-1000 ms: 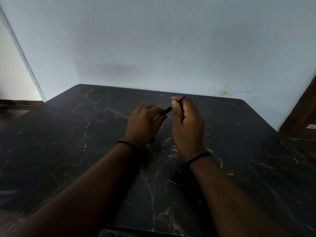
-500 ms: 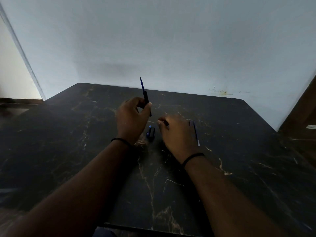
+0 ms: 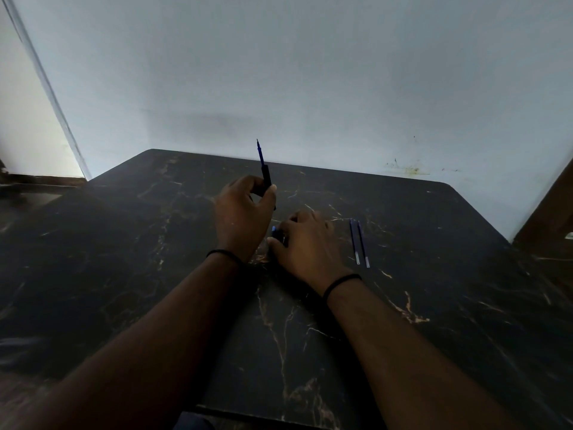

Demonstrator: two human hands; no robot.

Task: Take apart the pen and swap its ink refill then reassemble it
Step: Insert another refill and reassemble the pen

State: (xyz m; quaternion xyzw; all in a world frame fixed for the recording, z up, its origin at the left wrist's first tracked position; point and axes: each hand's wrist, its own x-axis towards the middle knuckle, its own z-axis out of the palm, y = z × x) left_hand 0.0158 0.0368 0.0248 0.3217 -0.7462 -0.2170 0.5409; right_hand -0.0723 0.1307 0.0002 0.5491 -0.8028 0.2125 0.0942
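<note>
My left hand (image 3: 242, 212) grips the black pen barrel (image 3: 266, 175) upright above the table. A blue refill (image 3: 259, 153) sticks out of the barrel's top, tip up. My right hand (image 3: 310, 246) rests low on the table just right of the left wrist. Its thumb and curled fingers pinch a small blue-and-black pen part (image 3: 274, 230) that lies on the table; most of that part is hidden by the hand. Two loose blue refills (image 3: 359, 243) lie side by side on the table, to the right of my right hand.
The dark marble-patterned table (image 3: 155, 243) stands against a pale wall (image 3: 310, 88). Its far edge runs just behind the raised pen. A dark wooden surface (image 3: 552, 212) borders the table at the far right.
My hands have separated: the left raised the barrel upright with the refill in it. The right dropped to the table and moved left onto the small pen part. Two refills now show.
</note>
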